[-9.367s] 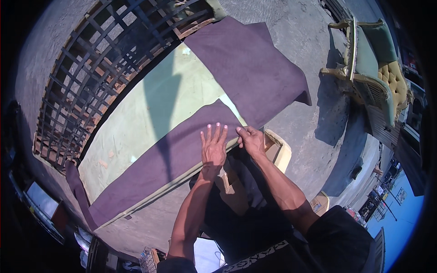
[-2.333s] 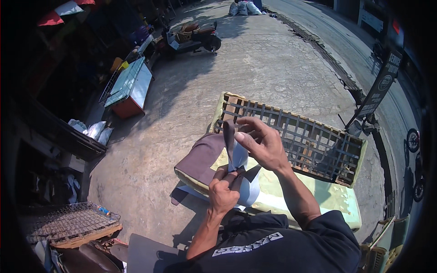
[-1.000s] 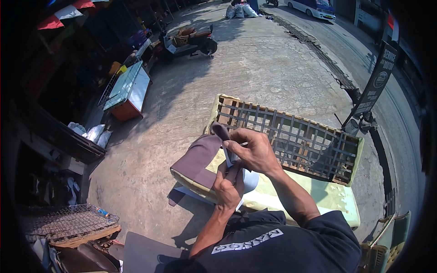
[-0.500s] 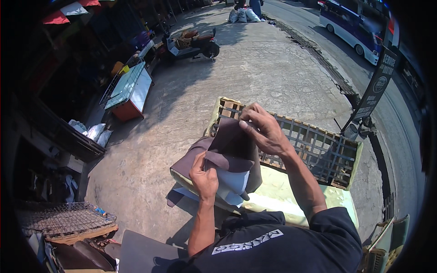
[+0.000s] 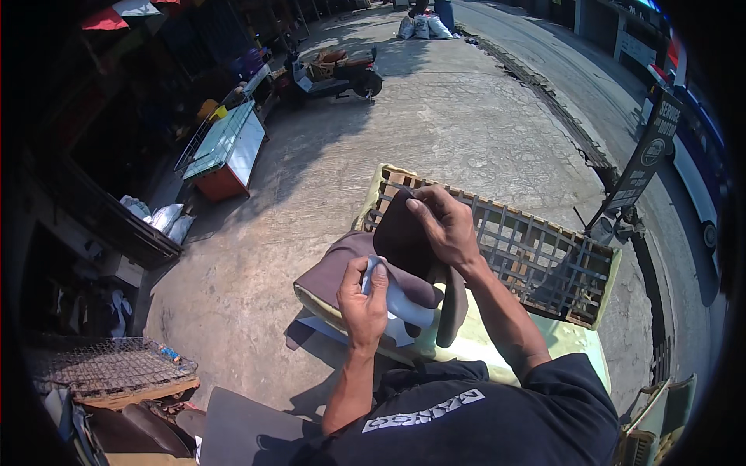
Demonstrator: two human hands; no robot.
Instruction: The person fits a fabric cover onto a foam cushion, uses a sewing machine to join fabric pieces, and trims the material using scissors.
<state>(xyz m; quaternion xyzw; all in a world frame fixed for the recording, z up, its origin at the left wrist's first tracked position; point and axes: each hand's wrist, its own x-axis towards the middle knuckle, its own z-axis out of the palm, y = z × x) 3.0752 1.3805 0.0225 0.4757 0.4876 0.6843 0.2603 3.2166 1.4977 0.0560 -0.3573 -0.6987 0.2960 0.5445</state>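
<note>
My right hand [image 5: 445, 229] is closed on the upper corner of a dark brown fabric piece [image 5: 395, 237], holding it raised. Lower and to the left, my left hand [image 5: 364, 303] pinches a folded part of the same piece, where its white backing [image 5: 405, 308] shows. The fabric bunches over a pale yellow foam cushion [image 5: 564, 343]; a purple cover [image 5: 326, 268] lies over the cushion's left end. Just behind stands a frame of woven dark straps [image 5: 528, 252] with pale padded edges.
A glass-topped counter [image 5: 221, 144], parked scooter [image 5: 330, 78] and white sacks [image 5: 165, 225] are up the left side. A signboard [image 5: 645, 155], drain channel [image 5: 544, 101] and passing vehicle [image 5: 695, 179] are right. A wire spring frame [image 5: 116, 365] lies lower left beside a grey board [image 5: 241, 435].
My hands have spread apart since a second ago, opening out the fabric, with the right one higher. My left hand's grip has shifted along it. The van has moved down the road toward me.
</note>
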